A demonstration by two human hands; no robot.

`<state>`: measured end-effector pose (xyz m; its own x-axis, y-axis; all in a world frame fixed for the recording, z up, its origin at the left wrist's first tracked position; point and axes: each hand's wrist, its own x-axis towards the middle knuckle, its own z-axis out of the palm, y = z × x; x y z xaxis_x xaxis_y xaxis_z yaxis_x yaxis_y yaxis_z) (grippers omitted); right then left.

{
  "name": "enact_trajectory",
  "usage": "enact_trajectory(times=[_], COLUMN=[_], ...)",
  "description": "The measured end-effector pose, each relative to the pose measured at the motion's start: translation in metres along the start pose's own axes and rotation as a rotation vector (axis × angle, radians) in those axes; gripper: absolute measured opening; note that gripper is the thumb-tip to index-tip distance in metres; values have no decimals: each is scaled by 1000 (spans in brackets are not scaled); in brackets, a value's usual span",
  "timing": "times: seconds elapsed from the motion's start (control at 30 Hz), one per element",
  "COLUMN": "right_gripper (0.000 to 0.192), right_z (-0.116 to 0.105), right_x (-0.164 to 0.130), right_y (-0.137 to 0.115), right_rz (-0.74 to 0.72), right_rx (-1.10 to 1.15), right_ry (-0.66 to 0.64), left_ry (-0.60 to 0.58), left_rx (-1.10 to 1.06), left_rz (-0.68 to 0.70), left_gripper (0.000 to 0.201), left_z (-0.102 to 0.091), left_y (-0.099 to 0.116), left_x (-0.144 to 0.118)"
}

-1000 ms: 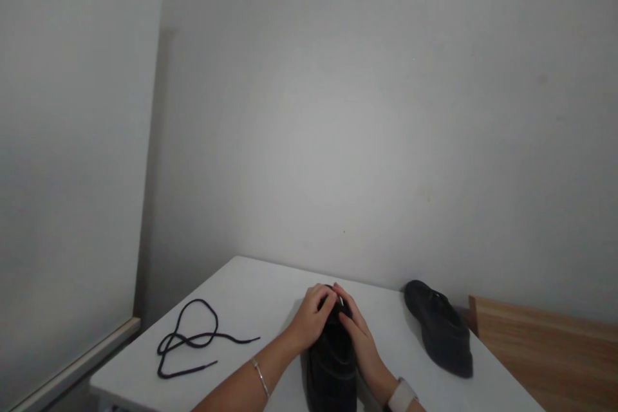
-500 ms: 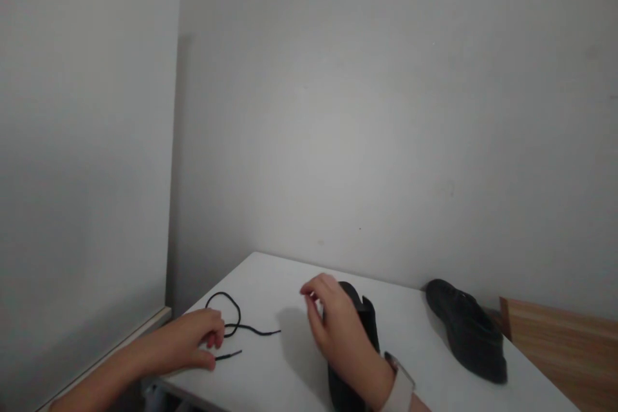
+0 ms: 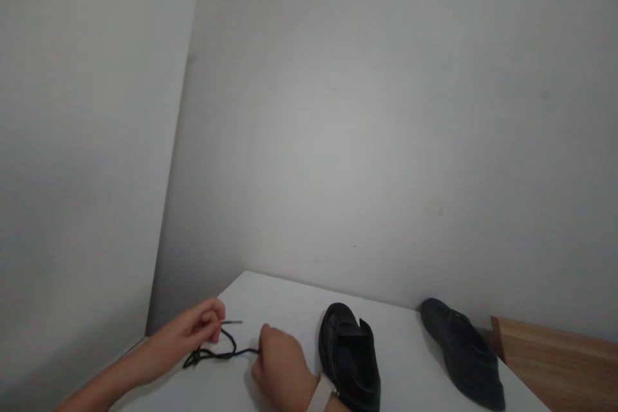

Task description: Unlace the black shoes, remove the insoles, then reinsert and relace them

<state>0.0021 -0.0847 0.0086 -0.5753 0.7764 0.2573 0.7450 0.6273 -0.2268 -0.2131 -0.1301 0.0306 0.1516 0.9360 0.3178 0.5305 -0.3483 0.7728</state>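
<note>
A black shoelace (image 3: 219, 355) runs between my two hands, its middle looped and tangled just above or on the white table. My left hand (image 3: 205, 322) pinches it near one end, and the thin tip sticks out to the right of the fingers. The other end goes into my right hand (image 3: 282, 367), which is closed on it with the tip hidden. Right of my right hand a black shoe (image 3: 350, 357) stands upright, its opening toward me and no lace visible in it.
A second black shoe (image 3: 463, 354) lies farther right on the white table (image 3: 290, 296), near the wall (image 3: 338, 141). Beyond the table's right edge is a wooden board (image 3: 555, 360). Another wall surface (image 3: 82, 141) rises at the left.
My right hand has moved left from over the near shoe and taken hold of one lace end. My left hand has raised the other end. The view has tilted slightly.
</note>
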Motion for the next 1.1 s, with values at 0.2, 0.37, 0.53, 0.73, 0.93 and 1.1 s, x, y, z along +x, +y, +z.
enact_trajectory(times=[0.2, 0.37, 0.53, 0.73, 0.93, 1.1], right_gripper=[9, 4, 15, 18, 14, 8], right_z=[-104, -179, -206, -193, -175, -156], right_x=[2, -14, -39, -67, -83, -75], right_y=[54, 131, 221, 291, 309, 289], right_rz=[-35, 102, 306, 362, 274, 209], right_rx=[1159, 1508, 1928, 1927, 1931, 1890], right_ry=[395, 663, 883, 1124, 1184, 968], left_ry=[577, 722, 737, 726, 744, 624], left_rx=[-468, -751, -891, -1031, -1141, -1117], left_rz=[-43, -36, -75, -126, -206, -40], left_gripper=[37, 10, 9, 17, 20, 7], left_z=[-56, -81, -74, -44, 1, 48], left_y=[15, 17, 10, -12, -24, -10], left_x=[38, 61, 85, 117, 128, 137])
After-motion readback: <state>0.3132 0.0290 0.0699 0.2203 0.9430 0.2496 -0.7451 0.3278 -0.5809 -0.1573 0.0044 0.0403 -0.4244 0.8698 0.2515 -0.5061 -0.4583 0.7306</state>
